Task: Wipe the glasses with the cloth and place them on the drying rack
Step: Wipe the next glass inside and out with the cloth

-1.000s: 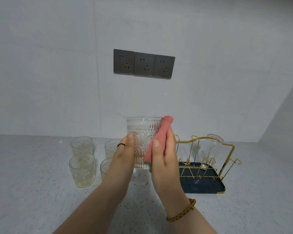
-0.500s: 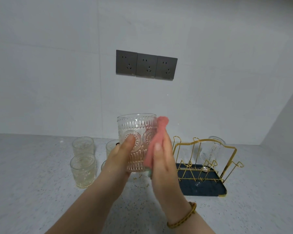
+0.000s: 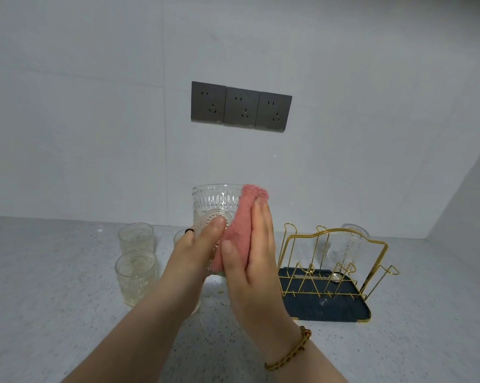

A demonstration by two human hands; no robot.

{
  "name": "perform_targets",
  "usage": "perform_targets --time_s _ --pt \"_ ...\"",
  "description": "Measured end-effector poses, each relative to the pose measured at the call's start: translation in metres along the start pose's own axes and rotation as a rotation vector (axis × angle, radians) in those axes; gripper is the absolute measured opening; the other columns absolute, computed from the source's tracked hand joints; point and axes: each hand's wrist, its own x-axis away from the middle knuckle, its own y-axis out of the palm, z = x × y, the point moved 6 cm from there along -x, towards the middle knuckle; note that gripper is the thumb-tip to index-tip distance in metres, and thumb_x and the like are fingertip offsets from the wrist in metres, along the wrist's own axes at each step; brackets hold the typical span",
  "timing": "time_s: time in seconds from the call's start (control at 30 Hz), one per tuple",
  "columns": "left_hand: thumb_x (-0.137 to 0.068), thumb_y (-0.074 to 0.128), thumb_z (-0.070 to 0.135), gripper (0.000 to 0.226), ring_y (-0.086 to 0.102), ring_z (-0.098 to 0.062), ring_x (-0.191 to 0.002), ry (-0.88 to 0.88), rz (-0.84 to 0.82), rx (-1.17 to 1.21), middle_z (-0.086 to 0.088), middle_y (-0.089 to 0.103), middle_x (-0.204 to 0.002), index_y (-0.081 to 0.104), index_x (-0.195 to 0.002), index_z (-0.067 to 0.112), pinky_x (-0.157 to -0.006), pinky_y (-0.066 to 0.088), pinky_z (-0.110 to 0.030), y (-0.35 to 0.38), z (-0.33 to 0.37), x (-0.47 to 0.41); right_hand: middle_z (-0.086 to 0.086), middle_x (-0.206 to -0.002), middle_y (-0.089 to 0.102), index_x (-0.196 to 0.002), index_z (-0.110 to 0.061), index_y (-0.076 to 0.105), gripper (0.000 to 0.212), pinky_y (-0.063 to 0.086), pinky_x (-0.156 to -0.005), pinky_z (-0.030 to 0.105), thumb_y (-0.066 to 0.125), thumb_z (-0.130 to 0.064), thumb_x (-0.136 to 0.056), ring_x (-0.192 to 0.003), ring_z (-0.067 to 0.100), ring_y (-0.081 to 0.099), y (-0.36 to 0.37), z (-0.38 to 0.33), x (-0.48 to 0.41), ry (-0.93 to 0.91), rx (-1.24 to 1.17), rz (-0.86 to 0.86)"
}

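Observation:
My left hand grips an embossed clear glass upright above the counter. A pink cloth lies flat against the glass's right side, pressed there by my right hand. To the right stands the gold wire drying rack on a dark tray; one glass hangs upside down on it at the back. Two more embossed glasses stand on the counter to the left, and a further one shows partly behind my left hand.
The speckled white countertop runs to a white tiled wall. Three dark wall sockets sit above the glasses. A side wall closes off the right end behind the rack.
The cloth and my right hand have slid along the glass's right side while my left hand turned the glass slightly. The glass stays held at about the same height.

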Motion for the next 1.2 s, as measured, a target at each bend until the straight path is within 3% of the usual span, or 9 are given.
perform_targets --time_s 0.17,0.4,0.47,0.57,0.67,0.8,0.93,1.07,1.2 --pt "-0.045 0.060 0.086 0.109 0.054 -0.029 -0.120 -0.055 0.022 -0.035 -0.009 0.058 -0.129 0.051 -0.129 0.016 -0.104 0.035 -0.056 -0.006 -0.012 0.001 -0.011 -0.103 0.063 -0.135 -0.042 0.027 0.050 0.047 -0.068 0.011 0.037 -0.053 -0.087 -0.089 0.000 0.059 -0.006 0.017 -0.008 0.266 -0.411 -0.069" --pt "-0.056 0.068 0.057 0.076 0.059 0.004 -0.104 0.046 0.007 -0.050 0.018 0.067 -0.111 0.052 -0.123 0.025 -0.090 0.046 -0.018 0.004 0.008 0.003 0.001 -0.083 0.061 -0.122 -0.033 0.045 0.040 0.051 -0.076 0.026 0.038 -0.051 -0.087 -0.081 0.012 0.059 -0.014 0.022 -0.012 0.262 -0.428 0.011" --pt "-0.055 0.068 0.059 0.089 0.058 -0.009 -0.111 0.049 0.086 -0.009 0.006 0.063 -0.121 0.043 -0.133 0.023 -0.101 0.043 -0.034 0.001 0.009 0.003 -0.013 -0.074 0.058 -0.129 -0.036 0.038 0.044 0.047 -0.065 0.019 0.038 -0.049 -0.087 -0.070 0.004 0.054 -0.016 0.018 -0.012 0.224 -0.361 0.011" --pt "-0.075 0.049 0.061 0.056 0.065 -0.009 -0.098 0.019 0.148 -0.011 0.002 0.067 -0.107 0.055 -0.117 0.026 -0.093 0.049 -0.041 -0.002 -0.001 0.003 -0.020 -0.133 0.044 -0.138 -0.039 0.021 0.058 0.040 -0.102 0.025 0.041 -0.048 -0.084 -0.118 -0.004 0.045 -0.012 0.017 -0.011 0.169 -0.221 -0.014" --pt "-0.065 0.064 0.061 0.065 0.067 -0.015 -0.088 -0.029 0.081 -0.015 -0.003 0.069 -0.098 0.058 -0.110 0.015 -0.075 0.052 -0.032 0.003 -0.010 0.002 -0.028 -0.146 0.011 -0.127 -0.053 0.007 0.054 0.015 -0.113 0.015 0.029 -0.055 -0.078 -0.134 -0.013 0.010 -0.003 0.011 -0.007 0.042 -0.011 -0.020" --pt "-0.067 0.066 0.055 0.054 0.071 -0.019 -0.083 -0.015 -0.034 0.111 -0.009 0.074 -0.093 0.065 -0.103 0.015 -0.063 0.056 -0.026 0.004 -0.009 0.001 -0.024 -0.142 0.024 -0.131 -0.048 0.014 0.048 0.022 -0.101 0.001 0.031 -0.050 -0.086 -0.127 -0.019 0.023 -0.004 0.015 -0.009 0.056 -0.110 -0.101" --pt "-0.063 0.060 0.055 0.039 0.071 -0.016 -0.073 0.053 -0.111 0.101 -0.004 0.075 -0.082 0.074 -0.081 0.023 -0.064 0.054 -0.027 0.009 -0.004 0.001 -0.015 -0.089 0.056 -0.131 -0.031 0.040 0.053 0.042 -0.053 0.005 0.028 -0.058 -0.087 -0.064 -0.013 0.056 -0.007 0.030 -0.011 0.329 -0.450 -0.117" --pt "-0.071 0.054 0.056 0.045 0.070 -0.017 -0.085 0.064 -0.122 0.023 -0.011 0.073 -0.091 0.073 -0.093 0.021 -0.075 0.055 -0.030 0.004 -0.005 -0.003 -0.021 -0.148 0.017 -0.138 -0.041 0.020 0.054 0.022 -0.112 0.021 0.023 -0.061 -0.088 -0.135 -0.005 0.020 0.004 0.000 0.000 -0.075 -0.030 -0.034" --pt "-0.077 0.044 0.049 0.037 0.070 -0.009 -0.078 0.097 -0.135 0.037 -0.001 0.073 -0.082 0.074 -0.086 0.029 -0.066 0.056 -0.026 0.003 -0.005 -0.002 -0.016 -0.148 0.006 -0.137 -0.034 0.022 0.051 0.006 -0.114 0.016 0.014 -0.055 -0.092 -0.139 0.004 0.004 0.008 -0.001 -0.003 -0.265 0.260 0.034"
